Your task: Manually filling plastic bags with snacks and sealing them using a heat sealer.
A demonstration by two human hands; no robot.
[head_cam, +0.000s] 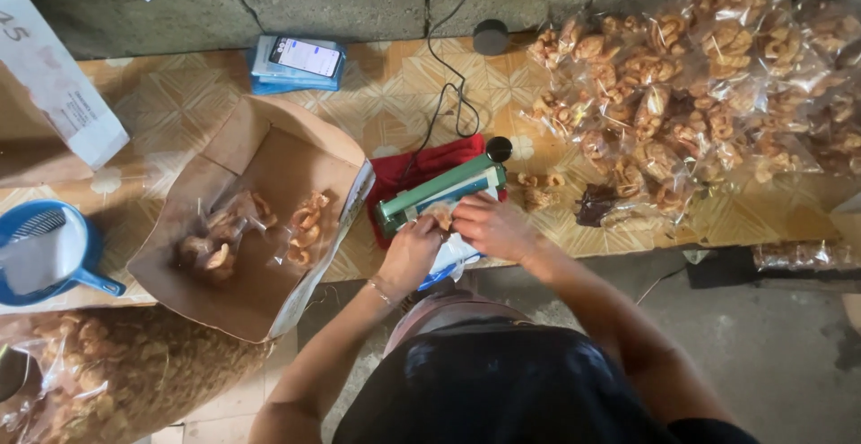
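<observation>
1. Head view: my left hand [408, 256] and right hand [491, 226] both pinch a small clear bag of snacks [444, 229], held against the near edge of the green heat sealer [439, 193].
2. The sealer sits on a red cloth [421, 164], just beyond my knuckles.
3. Everything rests on a patterned tan table [179, 112] against a rough concrete wall [359, 9].
4. Right of my hands lies a heap of filled bags [700, 76]; left, a cardboard box [260, 220].
</observation>
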